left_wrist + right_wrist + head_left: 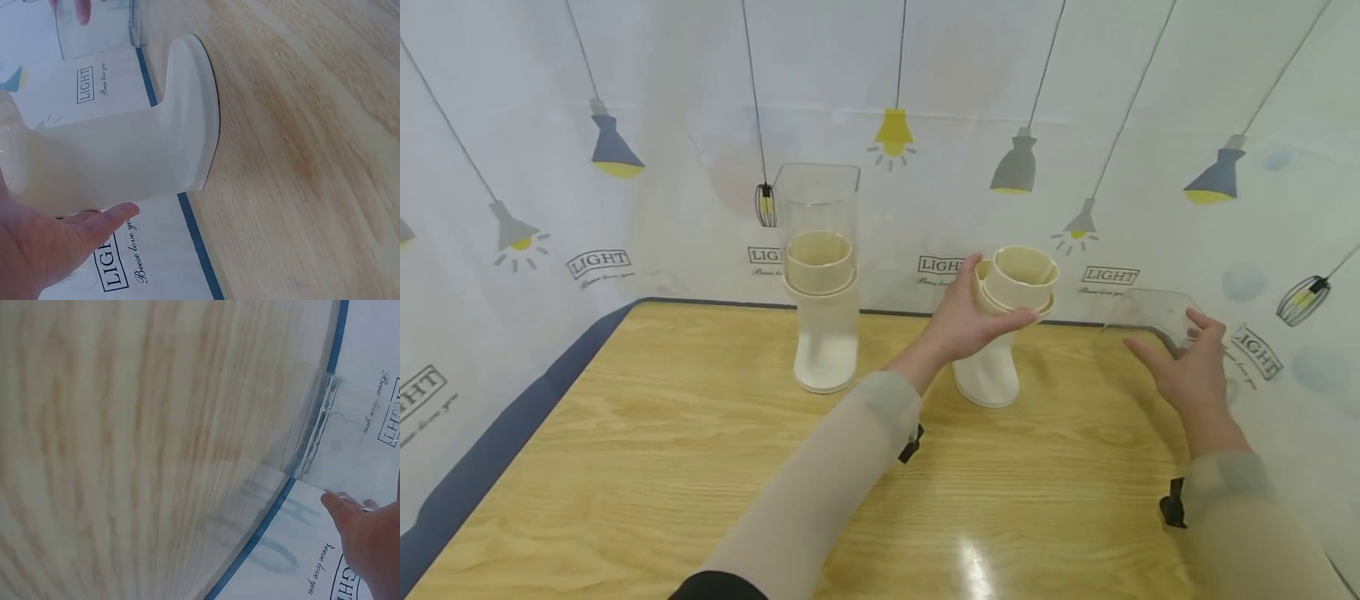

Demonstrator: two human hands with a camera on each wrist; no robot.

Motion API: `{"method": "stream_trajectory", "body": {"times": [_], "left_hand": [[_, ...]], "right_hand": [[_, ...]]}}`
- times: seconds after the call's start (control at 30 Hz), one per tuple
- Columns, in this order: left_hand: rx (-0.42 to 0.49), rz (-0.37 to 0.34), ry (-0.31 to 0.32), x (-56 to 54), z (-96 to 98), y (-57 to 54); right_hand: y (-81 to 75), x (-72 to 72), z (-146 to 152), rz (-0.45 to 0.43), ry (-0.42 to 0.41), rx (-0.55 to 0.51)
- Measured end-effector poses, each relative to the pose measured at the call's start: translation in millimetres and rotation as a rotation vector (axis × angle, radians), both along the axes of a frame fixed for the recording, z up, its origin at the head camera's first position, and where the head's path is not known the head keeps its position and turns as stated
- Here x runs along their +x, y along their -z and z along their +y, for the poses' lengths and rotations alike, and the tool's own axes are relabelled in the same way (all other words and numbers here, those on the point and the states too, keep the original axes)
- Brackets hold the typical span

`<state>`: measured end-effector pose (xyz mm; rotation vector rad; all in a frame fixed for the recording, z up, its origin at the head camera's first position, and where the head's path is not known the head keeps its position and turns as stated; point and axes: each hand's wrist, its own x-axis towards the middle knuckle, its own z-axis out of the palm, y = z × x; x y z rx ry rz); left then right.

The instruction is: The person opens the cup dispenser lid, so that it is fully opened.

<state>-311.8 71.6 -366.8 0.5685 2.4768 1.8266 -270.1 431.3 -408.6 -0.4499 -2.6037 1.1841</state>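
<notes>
On the right half of the table a cream dispenser base [988, 367] stands upright, with a round collar [1028, 268] at its top. My left hand [966, 317] grips it just under the collar, thumb across the near side. The left wrist view shows its smooth body [119, 156] and flared foot on the wood. Farther right, my right hand [1198, 367] holds a clear plastic container [1138, 310] between thumb and fingers. Its transparent wall [350, 431] stands out against the cloth in the right wrist view.
A second dispenser [826, 333] stands at the back, left of centre, with a clear square container [817, 196] upright on its top. A white cloth [700, 100] printed with lamps hangs behind the wooden table [700, 467], whose back edge shows a blue border.
</notes>
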Motion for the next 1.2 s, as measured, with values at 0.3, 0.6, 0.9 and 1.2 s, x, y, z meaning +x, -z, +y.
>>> {"method": "stream_trajectory", "body": {"times": [0.3,0.6,0.9,1.2], "left_hand": [[0.004,0.006,0.001,-1.6,1.0,-1.1],[0.006,0.012,0.002,-3.4,1.1,-1.5],[-0.003,0.017,-0.002,-8.2,2.2,0.0],[-0.029,-0.006,0.013,-8.1,2.3,-0.1]], "right_hand": [[-1.8,-4.3,2,-0.014,-0.014,0.006],[0.5,-9.9,6,-0.02,-0.043,-0.018],[-1.3,-16.3,7,-0.022,-0.045,-0.008],[-0.6,-15.6,8,-0.033,-0.041,0.04]]}}
